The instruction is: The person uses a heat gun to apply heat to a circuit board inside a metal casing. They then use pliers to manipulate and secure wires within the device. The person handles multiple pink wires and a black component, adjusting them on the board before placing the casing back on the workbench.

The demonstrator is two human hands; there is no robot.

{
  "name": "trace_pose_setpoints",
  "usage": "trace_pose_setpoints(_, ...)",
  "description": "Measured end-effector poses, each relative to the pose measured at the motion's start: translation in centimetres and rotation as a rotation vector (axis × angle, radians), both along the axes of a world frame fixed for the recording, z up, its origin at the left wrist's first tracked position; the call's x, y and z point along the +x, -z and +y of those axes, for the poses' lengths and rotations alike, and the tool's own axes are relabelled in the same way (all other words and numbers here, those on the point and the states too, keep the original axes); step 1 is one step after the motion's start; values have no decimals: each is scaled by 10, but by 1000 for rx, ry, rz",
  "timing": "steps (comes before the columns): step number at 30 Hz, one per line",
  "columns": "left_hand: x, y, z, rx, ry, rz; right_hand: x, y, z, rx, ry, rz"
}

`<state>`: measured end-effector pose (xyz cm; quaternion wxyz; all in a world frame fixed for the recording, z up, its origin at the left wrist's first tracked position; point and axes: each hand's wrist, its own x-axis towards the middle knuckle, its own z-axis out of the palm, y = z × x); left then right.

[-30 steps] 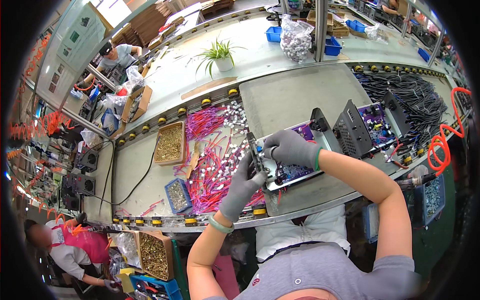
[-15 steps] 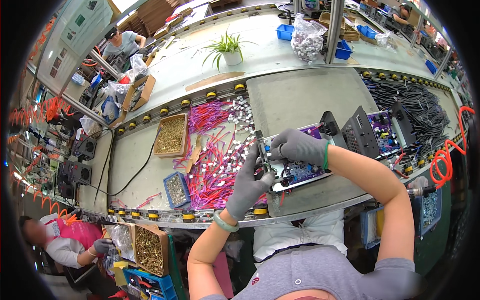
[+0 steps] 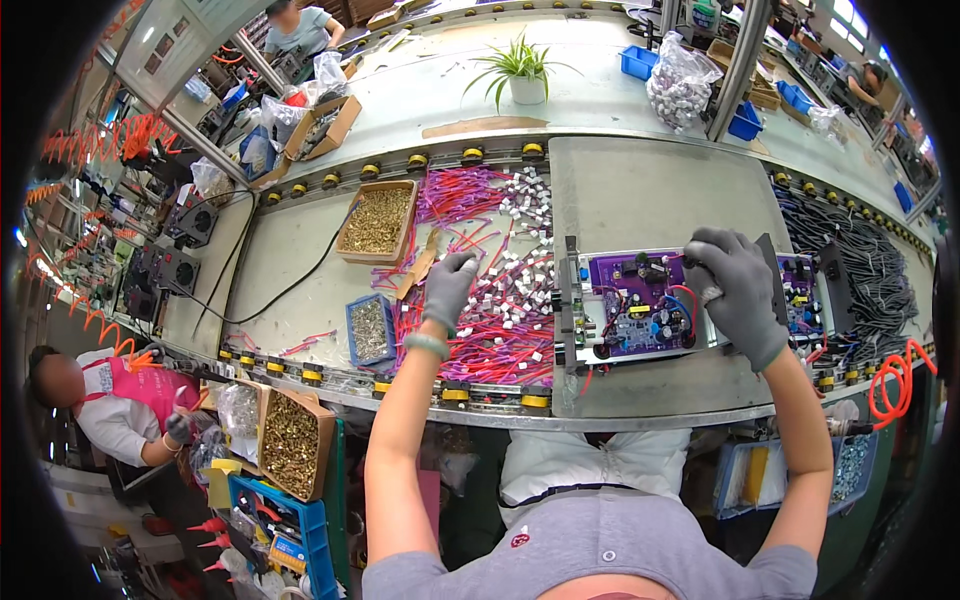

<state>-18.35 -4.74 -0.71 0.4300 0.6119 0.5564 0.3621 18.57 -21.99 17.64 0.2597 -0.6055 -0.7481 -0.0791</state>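
Yellow-and-black rollers (image 3: pixel 456 392) line the edges of a workbench (image 3: pixel 290 240) in a crowded workshop. On a gray plate (image 3: pixel 665 195) at the bench's right half, a purple circuit board (image 3: pixel 640 305) lies face up in a metal tray (image 3: pixel 650 355), with a black panel (image 3: pixel 565 300) at its left end. Over the board's right end is the gloved right hand (image 3: pixel 740 295), its fingers curled near the upper corner; whether they grasp anything, I cannot tell. Well apart to the left, the gloved left hand (image 3: pixel 449 290) is above heaped red and purple wires (image 3: pixel 490 360) with white plugs (image 3: pixel 515 310), its fingers loosely bent; whether something is pinched there cannot be made out. Just right of the purple board sits a second board (image 3: pixel 800 290), beside a pile of black cables (image 3: pixel 855 250). Left of the wires are a cardboard box (image 3: pixel 370 259) of brass pieces (image 3: pixel 380 222) and a blue bin (image 3: pixel 373 362) of silvery pieces (image 3: pixel 370 328). Across the bench, a pale table (image 3: pixel 420 95) bears a potted plant (image 3: pixel 526 80) and a clear bag (image 3: pixel 682 85) of white bits. At far left is a person in a pink apron (image 3: pixel 150 385).
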Motion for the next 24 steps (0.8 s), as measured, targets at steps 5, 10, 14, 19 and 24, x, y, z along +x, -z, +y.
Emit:
trace_pose_setpoints(5,61,47,46,31,-55,827,8,28,1,-20,-37,88)
trace_pose_setpoints(10,91,59,55,-9,16,1035,12,30,-1,-30,-19,155)
trace_pose_setpoints(14,67,58,67,34,17,831,16,35,1,-12,-24,239)
trace_pose_setpoints(19,77,-41,41,337,121,-192,15,36,-3,-49,1,303)
trace_pose_setpoints(24,138,-166,-33,709,621,289,14,36,-6,-41,-9,292)
